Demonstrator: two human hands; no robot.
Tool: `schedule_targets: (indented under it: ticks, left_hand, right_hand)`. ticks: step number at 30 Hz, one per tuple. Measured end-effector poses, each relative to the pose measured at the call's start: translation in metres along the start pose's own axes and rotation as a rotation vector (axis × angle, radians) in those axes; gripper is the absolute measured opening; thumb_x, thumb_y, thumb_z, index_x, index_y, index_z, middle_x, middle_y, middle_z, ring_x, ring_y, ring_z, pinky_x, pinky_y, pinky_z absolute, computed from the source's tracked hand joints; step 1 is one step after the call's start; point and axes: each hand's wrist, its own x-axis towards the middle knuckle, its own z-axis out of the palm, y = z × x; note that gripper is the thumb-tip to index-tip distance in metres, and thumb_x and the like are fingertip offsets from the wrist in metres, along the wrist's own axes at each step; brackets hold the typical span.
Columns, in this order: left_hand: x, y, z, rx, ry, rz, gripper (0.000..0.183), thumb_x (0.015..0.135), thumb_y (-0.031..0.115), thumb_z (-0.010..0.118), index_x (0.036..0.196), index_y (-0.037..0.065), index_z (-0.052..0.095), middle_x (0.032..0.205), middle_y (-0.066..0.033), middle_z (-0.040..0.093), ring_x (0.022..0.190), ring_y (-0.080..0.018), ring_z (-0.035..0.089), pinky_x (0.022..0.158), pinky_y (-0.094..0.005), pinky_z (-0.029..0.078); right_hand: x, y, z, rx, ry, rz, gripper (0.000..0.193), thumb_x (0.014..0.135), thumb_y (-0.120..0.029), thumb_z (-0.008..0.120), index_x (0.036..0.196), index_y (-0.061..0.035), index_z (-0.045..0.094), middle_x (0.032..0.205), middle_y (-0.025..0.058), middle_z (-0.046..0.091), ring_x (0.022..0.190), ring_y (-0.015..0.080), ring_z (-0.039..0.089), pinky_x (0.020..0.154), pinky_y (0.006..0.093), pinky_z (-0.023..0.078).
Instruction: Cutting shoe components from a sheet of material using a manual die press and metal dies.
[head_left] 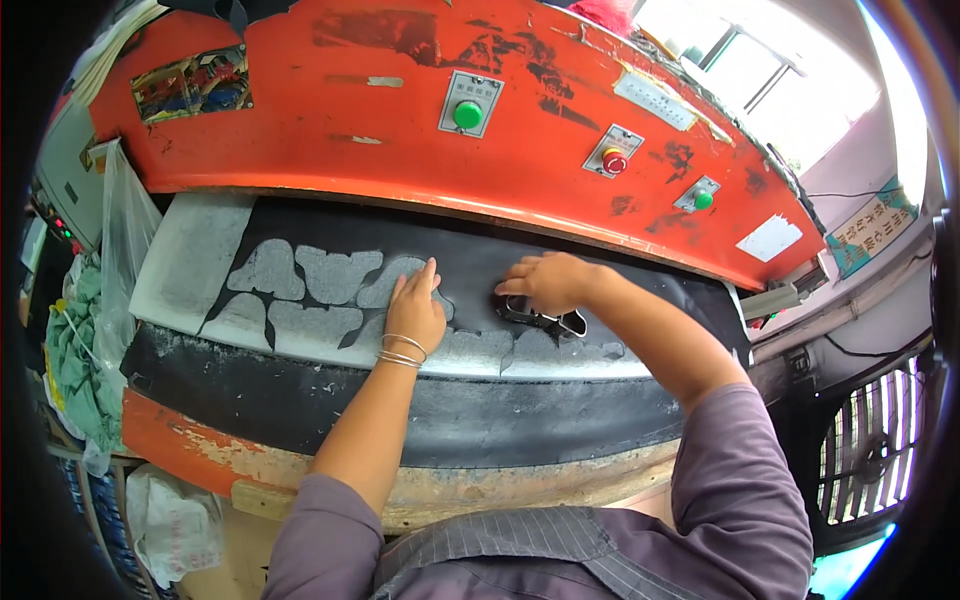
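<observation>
Head view. Hazard: the left hand lies in front of the orange beam; if the beam were to come down with either hand beneath it, crushing could result. Hazard: the black metal frame, below the right hand, could overlap the grey cut shapes if slid too far toward the left hand, spoiling an outline. A cause of skew could be the dark sheet creeping if the left hand bears on it unevenly.

Left hand: palm down, fingers extended and nearly together, laid over the cut shapes; it grips nothing. Applied pressure cannot be determined. Right hand: fingers curled down and clamped on the frame's far left part; the exact finger contact is hidden. The frame's near right end projects clear of the right hand, toward the wearer.
</observation>
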Motion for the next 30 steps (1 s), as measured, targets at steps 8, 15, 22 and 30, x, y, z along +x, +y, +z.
schedule_targets:
  ticks: [8, 15, 22, 30]
  left_hand:
    - [-0.01, -0.003, 0.005, -0.002, -0.02, -0.015, 0.06, 0.078, -0.001, 0.049, 0.137, -0.002, 0.038, 0.115, -0.0132, 0.064, 0.12, -0.0285, 0.051, 0.109, -0.0469, 0.03]
    - [0.0, 0.005, 0.009, -0.051, 0.024, -0.019, 0.062, 0.077, -0.002, 0.046, 0.138, 0.0, 0.037, 0.114, -0.0153, 0.065, 0.111, -0.0315, 0.057, 0.108, -0.047, 0.031]
    - [-0.001, -0.002, 0.006, 0.027, 0.038, 0.017, 0.064, 0.077, 0.0, 0.046, 0.14, -0.003, 0.033, 0.114, -0.0161, 0.065, 0.113, -0.0335, 0.055, 0.107, -0.0459, 0.032]
    - [0.001, 0.008, 0.003, 0.025, -0.043, -0.004, 0.065, 0.078, 0.001, 0.047, 0.14, -0.005, 0.031, 0.119, -0.016, 0.063, 0.119, -0.0292, 0.053, 0.109, -0.047, 0.03]
  right_hand:
    - [0.003, 0.006, -0.003, 0.195, 0.095, 0.583, 0.032, 0.078, -0.008, 0.054, 0.109, -0.0039, 0.062, 0.1, 0.0198, 0.067, 0.095, 0.036, 0.064, 0.082, 0.0454, 0.05]
    - [0.023, 0.0, 0.045, 1.183, 0.412, 1.09, 0.029, 0.083, -0.011, 0.057, 0.107, 0.0057, 0.061, 0.073, 0.0213, 0.068, 0.056, 0.0291, 0.069, 0.052, 0.0341, 0.057]
    - [-0.005, -0.051, 0.058, 0.66, 0.537, 0.827, 0.064, 0.078, -0.032, 0.073, 0.131, -0.0071, 0.049, 0.114, 0.0252, 0.059, 0.118, 0.0354, 0.051, 0.098, 0.0473, 0.039]
    - [-0.006, -0.053, 0.1, 0.483, 0.71, 0.573, 0.061, 0.065, -0.048, 0.079, 0.111, -0.0121, 0.06, 0.129, 0.0263, 0.049, 0.131, 0.0401, 0.037, 0.108, 0.0517, 0.025]
